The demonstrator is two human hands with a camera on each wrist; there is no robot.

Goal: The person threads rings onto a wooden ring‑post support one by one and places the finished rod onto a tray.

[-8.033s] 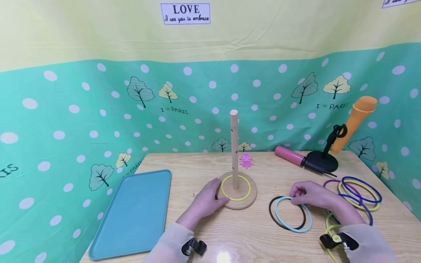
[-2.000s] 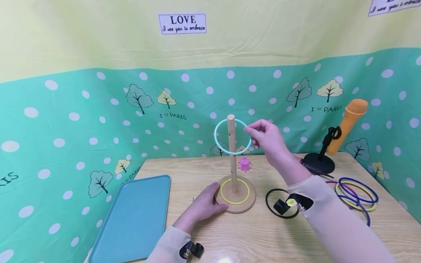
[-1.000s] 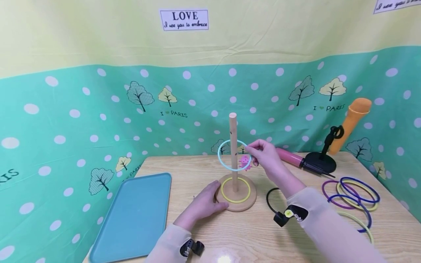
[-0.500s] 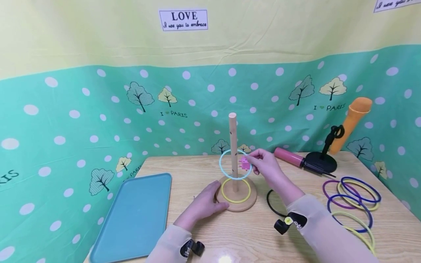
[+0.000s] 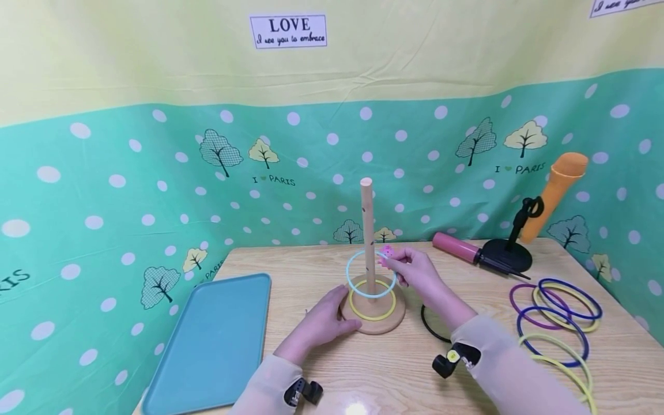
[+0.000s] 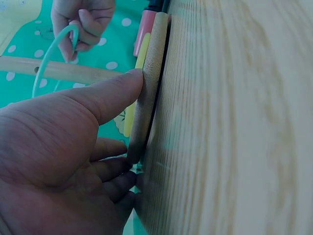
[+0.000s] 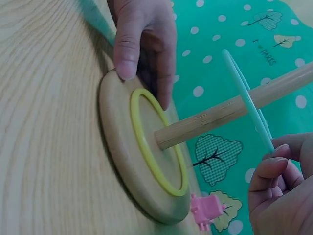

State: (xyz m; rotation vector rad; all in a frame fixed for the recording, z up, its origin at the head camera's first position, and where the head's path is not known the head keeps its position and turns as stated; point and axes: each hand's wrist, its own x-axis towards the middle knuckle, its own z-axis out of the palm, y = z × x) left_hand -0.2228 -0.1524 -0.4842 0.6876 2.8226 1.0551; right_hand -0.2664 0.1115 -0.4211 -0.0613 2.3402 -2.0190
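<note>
A wooden ring-toss stand has an upright peg (image 5: 368, 222) on a round base (image 5: 380, 328). My left hand (image 5: 323, 316) holds the left edge of that base, its thumb on the rim and its fingers along the side. Lying flat on the base around the peg is a yellow ring (image 7: 145, 150). Between thumb and fingertips, my right hand (image 5: 419, 275) pinches a pale blue ring (image 7: 248, 100). This ring encircles the lower part of the peg, tilted, and hangs above the yellow one without touching the base.
Left stands a blue tray (image 5: 207, 346). A black ring (image 5: 429, 330) lies partly under my right forearm. Several blue, purple and yellow rings, including a blue ring (image 5: 587, 346), lie at right. Behind are a pink pump (image 5: 456, 248), an orange microphone (image 5: 551, 199) and a pink figure (image 7: 207, 207).
My right hand took the pale blue ring from the table, brought it over the peg's top and has lowered it along the peg. My left hand has stayed at the base.
</note>
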